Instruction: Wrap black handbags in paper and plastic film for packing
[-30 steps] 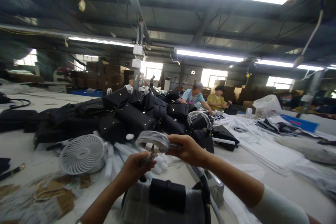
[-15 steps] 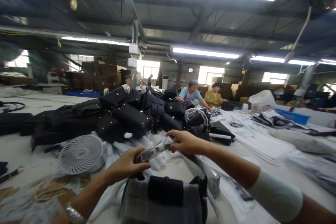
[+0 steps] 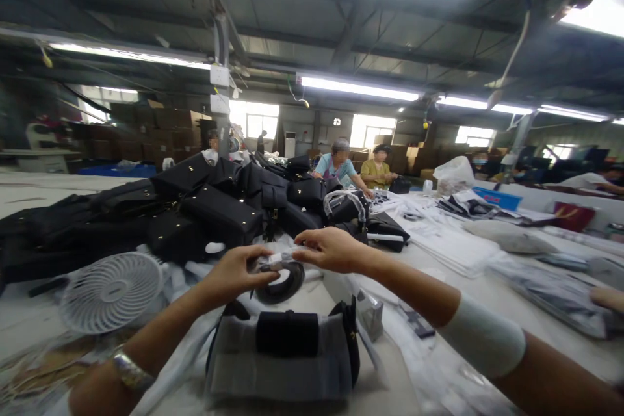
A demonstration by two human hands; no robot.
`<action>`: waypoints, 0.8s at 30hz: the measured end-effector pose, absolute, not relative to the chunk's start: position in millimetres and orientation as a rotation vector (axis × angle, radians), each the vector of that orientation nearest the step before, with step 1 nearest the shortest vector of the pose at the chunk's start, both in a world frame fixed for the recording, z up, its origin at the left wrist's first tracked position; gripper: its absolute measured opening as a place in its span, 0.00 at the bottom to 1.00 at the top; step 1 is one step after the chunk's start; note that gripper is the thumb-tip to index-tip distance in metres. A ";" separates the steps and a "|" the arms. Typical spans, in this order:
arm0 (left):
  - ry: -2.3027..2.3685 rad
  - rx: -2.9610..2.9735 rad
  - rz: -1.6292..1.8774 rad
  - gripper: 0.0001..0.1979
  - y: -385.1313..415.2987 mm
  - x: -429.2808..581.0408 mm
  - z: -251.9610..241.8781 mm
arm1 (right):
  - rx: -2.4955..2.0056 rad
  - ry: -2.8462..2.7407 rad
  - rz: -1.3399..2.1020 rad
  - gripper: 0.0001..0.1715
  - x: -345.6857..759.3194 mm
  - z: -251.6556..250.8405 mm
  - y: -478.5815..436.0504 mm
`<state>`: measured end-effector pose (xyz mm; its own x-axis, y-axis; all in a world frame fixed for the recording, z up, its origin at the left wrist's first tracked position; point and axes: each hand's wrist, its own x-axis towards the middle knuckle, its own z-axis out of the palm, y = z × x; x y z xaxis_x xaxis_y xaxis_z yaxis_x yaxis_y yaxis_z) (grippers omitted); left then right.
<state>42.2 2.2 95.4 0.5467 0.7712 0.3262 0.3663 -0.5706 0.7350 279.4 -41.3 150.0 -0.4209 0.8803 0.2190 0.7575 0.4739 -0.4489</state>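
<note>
My left hand [image 3: 244, 271], with a silver bracelet at the wrist, is closed on one end of a small clear plastic packet [image 3: 275, 260]. My right hand [image 3: 331, 249] pinches the packet's other end. Beneath the packet lies a dark round coil [image 3: 280, 285], partly covered by it. Nearer to me stands a black bag [image 3: 287, 333], its front covered with a whitish translucent sheet [image 3: 244, 364]. Neither hand touches the bag.
A heap of black bags [image 3: 219, 211] lies beyond my hands. On the left is a white fan [image 3: 114, 292]. White sheets [image 3: 453, 247] and a blue bin [image 3: 497, 198] are at the right. Two people work across the table; another person's hand shows at the right edge.
The view has turned right, so the scene sits further left. Both hands have drawn closer together around the packet, and the dark coil beneath now shows.
</note>
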 end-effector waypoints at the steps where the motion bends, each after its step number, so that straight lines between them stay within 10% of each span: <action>1: 0.927 2.149 0.882 0.21 4.5 40.9 97.2 | -1.327 -2.334 0.324 0.30 277.5 149.6 -43.7; 24: 1.039 1.823 0.888 0.54 -20.5 -33.1 -31.4 | -1.127 -2.354 0.647 0.19 264.3 156.4 -32.3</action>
